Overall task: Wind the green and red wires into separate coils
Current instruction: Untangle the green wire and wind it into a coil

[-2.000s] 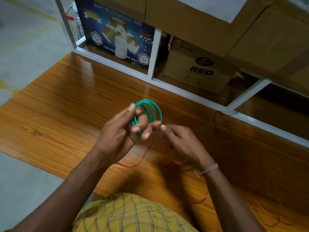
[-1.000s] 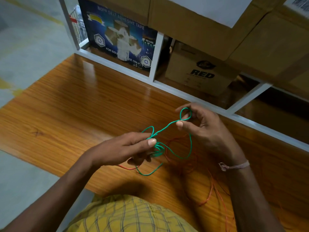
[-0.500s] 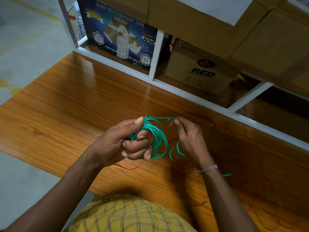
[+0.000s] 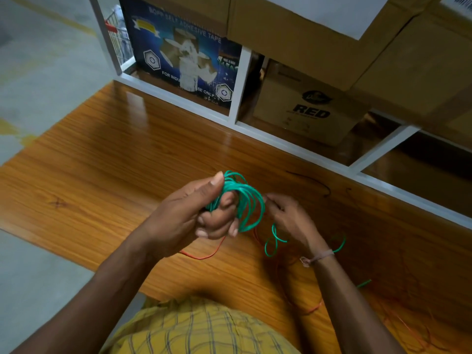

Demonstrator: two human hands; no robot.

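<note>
Your left hand (image 4: 186, 218) sits at the centre of the frame, raised above the wooden tabletop (image 4: 107, 159), with its fingers curled tightly round a bundle of green wire (image 4: 246, 200); the thumb lies along the top of the loops and the coil stands out to the right of your knuckles. Your right hand (image 4: 288, 218) is just beside the coil on its right, with its fingertips (image 4: 268, 199) brought together at the outer loops, pinching the green strand there. A loose tail of the same green wire curls below your right palm, reappears past the wrist, and shows again as a short piece near the lower right of the frame. The red wire (image 4: 204, 255) lies uncoiled on the tabletop: one strand runs out beneath your left hand, and more slack is scattered toward the lower right corner. A thread band (image 4: 319, 256) circles your right wrist. Along the top of the frame a white shelf frame (image 4: 240, 80) holds a blue adhesive-tape box (image 4: 184, 60) at upper left and a cardboard carton marked RED (image 4: 309, 111) to its right. A yellow checked shirt (image 4: 199, 330) fills the bottom centre.
</note>
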